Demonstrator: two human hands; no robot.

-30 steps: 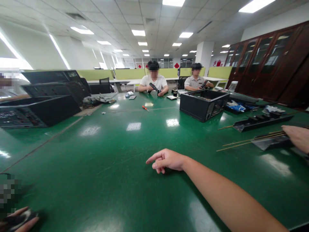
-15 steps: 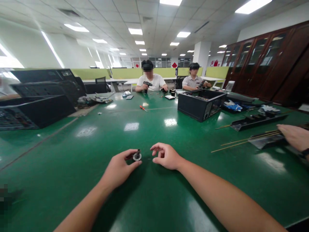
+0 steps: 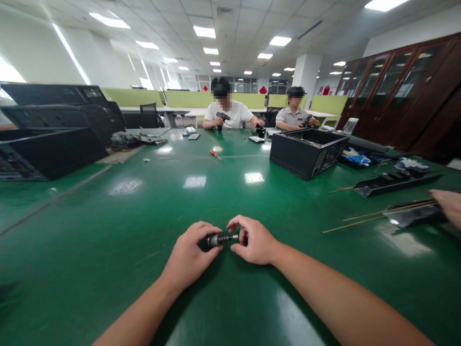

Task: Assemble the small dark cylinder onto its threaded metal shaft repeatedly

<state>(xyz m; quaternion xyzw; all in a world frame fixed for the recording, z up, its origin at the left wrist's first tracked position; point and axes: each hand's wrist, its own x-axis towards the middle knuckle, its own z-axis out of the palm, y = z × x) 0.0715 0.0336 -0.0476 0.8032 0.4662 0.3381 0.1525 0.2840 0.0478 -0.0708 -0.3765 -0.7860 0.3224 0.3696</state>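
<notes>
My left hand is closed around a small metal cylindrical part with a narrow stepped shaft, gripped between thumb and fingers. The part lies sideways, its thin light-coloured tip pointing right. Close to that tip is my right hand, its fingers curved and apart, with a gap between thumb and forefinger. Whether a fingertip touches the shaft I cannot tell. Both hands are low over the green tabletop.
A black computer case stands right of centre; more cases are at the left. A red screwdriver lies farther back. Thin brass-coloured rods and another person's hand are at right. Two people sit opposite, one holding a power drill.
The metal part has swung from upright to sideways, its shaft now pointing toward my right hand. My left hand has come right, nearer the right hand. The view has shifted slightly.
</notes>
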